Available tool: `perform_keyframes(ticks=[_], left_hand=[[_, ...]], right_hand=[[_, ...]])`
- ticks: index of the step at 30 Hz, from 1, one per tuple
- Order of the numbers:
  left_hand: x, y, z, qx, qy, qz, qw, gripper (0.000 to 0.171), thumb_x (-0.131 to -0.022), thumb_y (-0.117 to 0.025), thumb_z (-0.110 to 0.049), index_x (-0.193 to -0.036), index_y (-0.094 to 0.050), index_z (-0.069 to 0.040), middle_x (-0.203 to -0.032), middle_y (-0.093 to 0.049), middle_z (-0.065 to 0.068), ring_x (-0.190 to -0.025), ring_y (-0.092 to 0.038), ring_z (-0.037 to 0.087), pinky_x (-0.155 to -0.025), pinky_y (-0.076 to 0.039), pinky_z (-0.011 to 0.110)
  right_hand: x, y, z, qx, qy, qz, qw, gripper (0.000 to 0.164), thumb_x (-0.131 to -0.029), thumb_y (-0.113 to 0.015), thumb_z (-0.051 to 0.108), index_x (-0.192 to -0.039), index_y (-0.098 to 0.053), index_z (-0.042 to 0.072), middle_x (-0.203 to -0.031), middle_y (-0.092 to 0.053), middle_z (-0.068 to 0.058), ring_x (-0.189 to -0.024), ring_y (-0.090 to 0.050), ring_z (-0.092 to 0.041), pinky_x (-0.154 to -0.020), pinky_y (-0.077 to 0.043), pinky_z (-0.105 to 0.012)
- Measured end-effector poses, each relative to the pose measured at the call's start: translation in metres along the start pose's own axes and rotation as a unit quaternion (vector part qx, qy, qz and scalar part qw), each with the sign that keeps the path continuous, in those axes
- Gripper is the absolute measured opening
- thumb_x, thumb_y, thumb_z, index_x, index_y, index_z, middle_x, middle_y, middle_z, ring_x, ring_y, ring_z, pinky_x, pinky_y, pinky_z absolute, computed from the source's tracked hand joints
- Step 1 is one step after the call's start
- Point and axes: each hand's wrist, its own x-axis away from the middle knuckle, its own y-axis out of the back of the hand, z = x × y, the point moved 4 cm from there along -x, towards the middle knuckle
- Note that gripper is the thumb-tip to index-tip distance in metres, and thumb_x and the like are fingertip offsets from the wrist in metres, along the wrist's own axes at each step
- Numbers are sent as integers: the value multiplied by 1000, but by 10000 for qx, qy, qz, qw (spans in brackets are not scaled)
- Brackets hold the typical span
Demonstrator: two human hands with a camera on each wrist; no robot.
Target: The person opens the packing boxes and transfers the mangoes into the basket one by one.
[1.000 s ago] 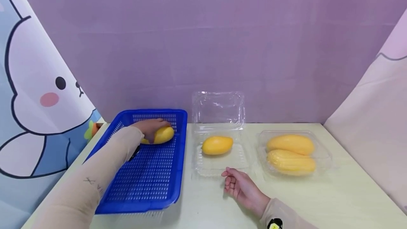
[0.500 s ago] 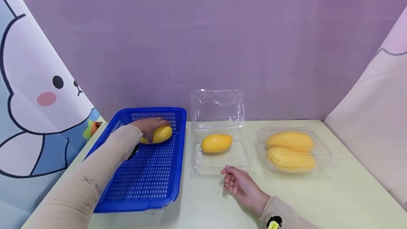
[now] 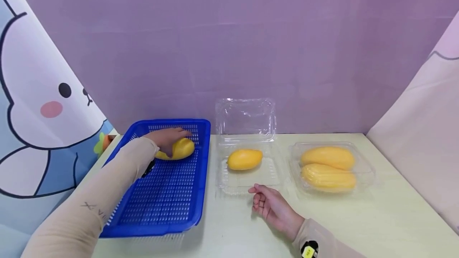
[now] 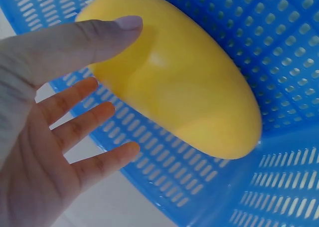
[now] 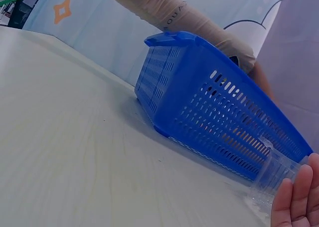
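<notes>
In the head view, my left hand (image 3: pixel 166 138) is over a yellow mango (image 3: pixel 183 149) at the far end of the blue basket (image 3: pixel 157 198). Up close in the left wrist view, the thumb lies across one end of the mango (image 4: pixel 174 82), while several fingers stretch out fairly straight beside it, near the slotted wall. The index finger cannot be made out there. My right hand (image 3: pixel 274 210) rests loosely curled on the table, holding nothing. It is just in front of an open clear plastic clamshell box (image 3: pixel 267 178), in which another mango (image 3: pixel 245 159) lies.
To the right, a clear plastic box (image 3: pixel 363 170) has two mangoes (image 3: pixel 328 158) inside. Behind the pale table (image 3: pixel 244 230) hangs a purple cloth (image 3: pixel 233 51). A cartoon-print cloth (image 3: pixel 32 71) borders the left side, and a pale cloth (image 3: pixel 423 138) the right.
The mango under my left hand has turned slightly and shows more of its top. My left hand has shifted a little. My right hand stays in place.
</notes>
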Motion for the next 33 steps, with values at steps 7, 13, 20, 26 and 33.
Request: perform_keyframes(ticks=[7, 13, 20, 26, 33], left_hand=[[5, 15, -16, -158, -42, -122, 9998, 89, -68, -79, 4, -144, -36, -11, -143, -39, 18, -124, -45, 38, -92, -47, 49], [13, 25, -22, 30, 127, -184, 9997, 87, -70, -75, 9, -145, -36, -14, -144, -40, 16, -123, -47, 36, -88, -50, 45], [17, 37, -28, 335, 38, -201, 9992, 78, -75, -74, 4, -142, -39, -12, -143, -41, 15, -127, -43, 35, -98, -43, 48], [16, 48, -34, 301, -105, -400, 9987, 73, -76, -75, 1, -140, -42, -8, -142, -43, 17, -129, -40, 36, -102, -38, 50], [13, 58, -46, 488, -267, -551, 9969, 70, -77, -74, -1, -140, -45, -10, -143, -42, 13, -132, -38, 34, -106, -34, 50]], right_hand=[[0, -1, 3, -3, -4, 55, 10000, 25, -98, -48, 18, -84, -67, 9, -65, -59, 6, -58, -54, -3, -61, -50, -18], [0, -2, 3, 63, -3, 80, 9999, 26, -98, -46, 16, -84, -68, 9, -65, -59, 6, -58, -54, -3, -62, -50, -19], [1, 0, 2, 79, 48, 49, 9999, 27, -98, -46, 16, -84, -68, 9, -64, -58, 5, -57, -54, -4, -61, -50, -19], [1, 0, 4, 113, 72, 116, 9998, 27, -98, -46, 16, -85, -68, 9, -64, -58, 5, -57, -54, -4, -61, -50, -19], [1, 0, 4, 165, 67, 197, 9996, 26, -98, -47, 16, -85, -68, 8, -64, -58, 5, -57, -54, -4, -61, -50, -20]])
